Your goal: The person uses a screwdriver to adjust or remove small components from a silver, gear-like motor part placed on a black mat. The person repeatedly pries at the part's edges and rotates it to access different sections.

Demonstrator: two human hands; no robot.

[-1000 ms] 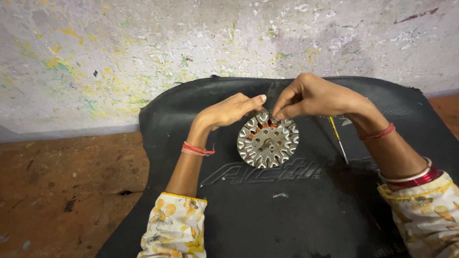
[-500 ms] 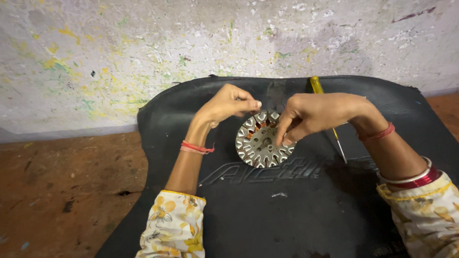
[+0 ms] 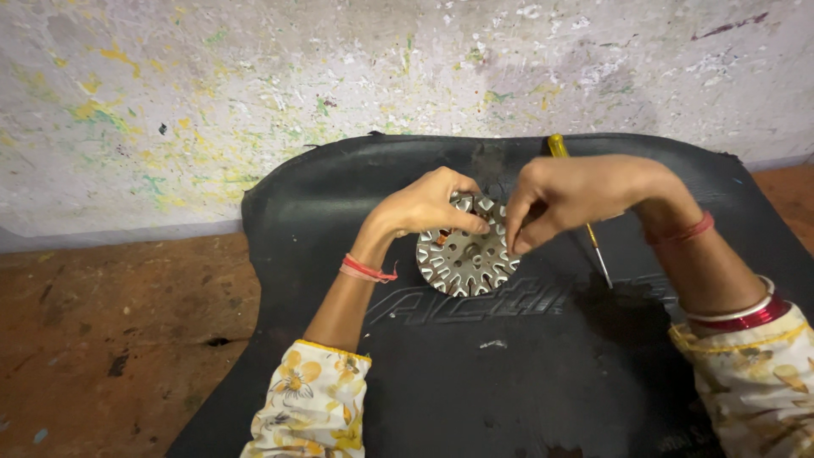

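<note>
Left hand (image 3: 428,206), fingers curled onto the slotted round metal stator (image 3: 465,251) lying on the black rubber mat (image 3: 543,373) with raised grey lettering; right hand (image 3: 564,197), fingertips pinched at its rim; yellow-handled screwdriver (image 3: 585,222) behind.

A black rubber mat (image 3: 475,373) lay in front of me on the reddish-brown floor (image 3: 110,339), its far edge curling up against the wall (image 3: 254,93). The wall was pale plaster, flecked with yellow, green and red paint. Raised lettering ran across the middle of the mat. A screwdriver (image 3: 585,220) with a yellow handle rested on the mat to my right, its thin metal shaft pointing towards me. A small pale scrap (image 3: 492,344) lay on the mat below the lettering.
</note>
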